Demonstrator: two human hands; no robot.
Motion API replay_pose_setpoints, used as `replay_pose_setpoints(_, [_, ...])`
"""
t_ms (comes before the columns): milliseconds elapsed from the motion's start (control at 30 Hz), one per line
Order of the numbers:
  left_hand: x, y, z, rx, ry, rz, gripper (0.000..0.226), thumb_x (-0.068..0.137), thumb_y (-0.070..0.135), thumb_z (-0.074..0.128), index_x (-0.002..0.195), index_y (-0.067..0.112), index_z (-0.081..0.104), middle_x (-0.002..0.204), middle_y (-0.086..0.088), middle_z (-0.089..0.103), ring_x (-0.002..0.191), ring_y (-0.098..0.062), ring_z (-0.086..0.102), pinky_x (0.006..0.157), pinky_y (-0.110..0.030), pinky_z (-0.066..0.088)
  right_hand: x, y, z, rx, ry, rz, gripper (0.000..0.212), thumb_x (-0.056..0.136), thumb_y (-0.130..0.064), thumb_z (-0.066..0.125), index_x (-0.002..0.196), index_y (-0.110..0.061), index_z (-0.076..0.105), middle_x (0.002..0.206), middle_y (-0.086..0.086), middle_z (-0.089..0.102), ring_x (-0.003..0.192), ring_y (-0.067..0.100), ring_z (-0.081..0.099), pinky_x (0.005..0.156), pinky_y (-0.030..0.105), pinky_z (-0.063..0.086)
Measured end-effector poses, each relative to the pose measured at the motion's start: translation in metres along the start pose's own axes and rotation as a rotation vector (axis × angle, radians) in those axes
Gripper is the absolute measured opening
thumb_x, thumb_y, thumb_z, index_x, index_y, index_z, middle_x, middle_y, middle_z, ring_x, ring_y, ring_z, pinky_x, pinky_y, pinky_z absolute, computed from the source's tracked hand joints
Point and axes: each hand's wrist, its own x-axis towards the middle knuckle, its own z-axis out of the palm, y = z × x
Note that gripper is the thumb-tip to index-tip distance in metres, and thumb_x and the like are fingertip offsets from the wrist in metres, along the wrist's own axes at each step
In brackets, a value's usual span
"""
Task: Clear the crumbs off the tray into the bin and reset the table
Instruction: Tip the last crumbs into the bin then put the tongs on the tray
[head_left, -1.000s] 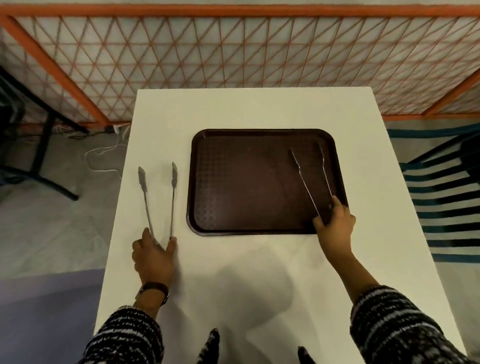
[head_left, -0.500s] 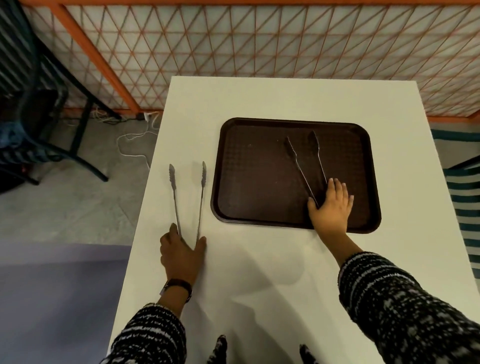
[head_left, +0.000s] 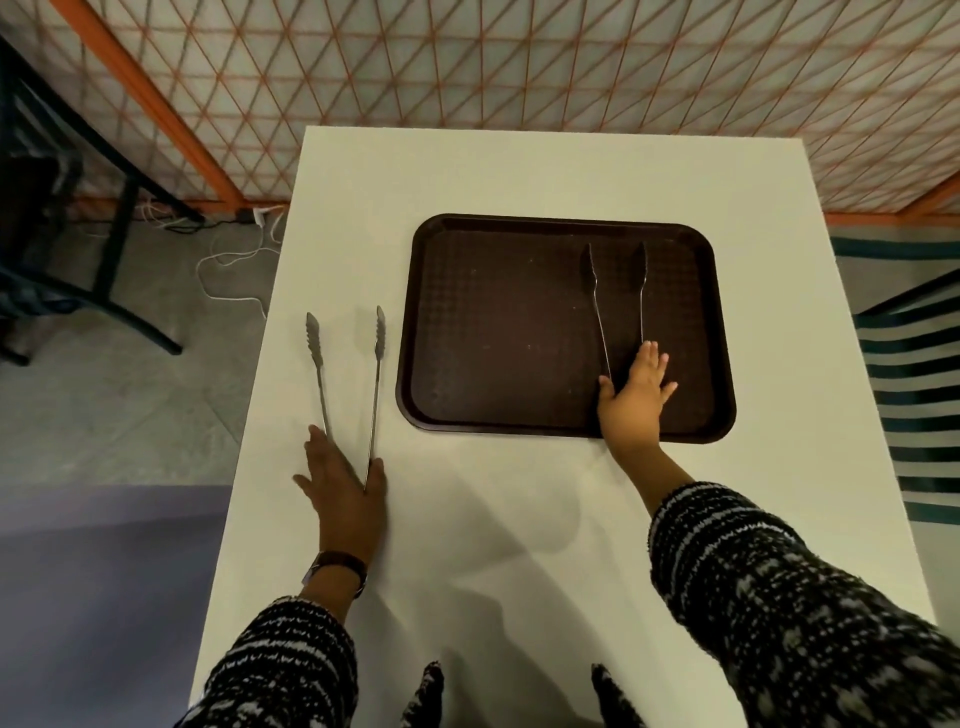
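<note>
Head view, looking forward and down. In the middle, a white bench (head_left: 519, 171), its long side running away from the camera. On its far right part, a dark brown tray (head_left: 493, 322), flat, rounded at the corners, near edge just ahead of the right wrist. Across the tray floor, a few pale crumbs (head_left: 529, 345), tiny and scattered.

Inside the tray, toward its right side, the tray tongs (head_left: 597, 306): metal, arms spread wide, tips pointing away. Over their hinge end, the right hand (head_left: 634, 400), palm down, fingers straight and splayed, pressing flat rather than curling round anything.

Left of the tray, straight on the bench and clear of the tray's rim, the bench tongs (head_left: 375, 384), likewise spread, tips away. Over their hinge end, the left hand (head_left: 345, 488), palm down, fingers extended and fanned out, thumb along the outside of the right arm of the tongs; no squeeze to be seen, with the arms standing wide apart. On that wrist, a watch (head_left: 337, 564) with a dark strap. On both forearms, black-and-white knitted sleeves (head_left: 779, 597).

Beyond the bench, an orange lattice fence (head_left: 467, 78). On the grey floor at left, a white cable (head_left: 228, 265) and dark furniture legs (head_left: 119, 223). At the right edge, a striped chair (head_left: 909, 364).
</note>
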Motion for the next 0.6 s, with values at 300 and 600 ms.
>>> replay_pose_setpoints(300, [-0.002,-0.003,-0.003,-0.018,-0.051,0.023,0.072,0.095,0.024,0.044,0.147,0.011,-0.003,0.158,-0.005,0.000,0.146,-0.017,-0.003,0.115,-0.041,-0.016,-0.003,-0.006,0.006,0.146,0.022,0.090,0.073,0.094,-0.018,0.051,0.148,-0.004,0.004,0.158,0.011,0.005,0.146,0.025,-0.003,0.117,0.046,-0.003])
replay_pose_setpoints(600, [-0.001,0.011,-0.026,-0.120,0.073,0.102,0.065,0.094,0.023,0.048,0.147,0.023,0.011,0.152,-0.008,0.025,0.141,-0.025,0.022,0.115,-0.054,0.020,-0.017,0.001,-0.017,0.165,0.066,0.004,0.080,0.091,-0.036,0.054,0.149,-0.009,0.005,0.159,0.009,0.000,0.146,0.022,-0.004,0.116,0.044,-0.006])
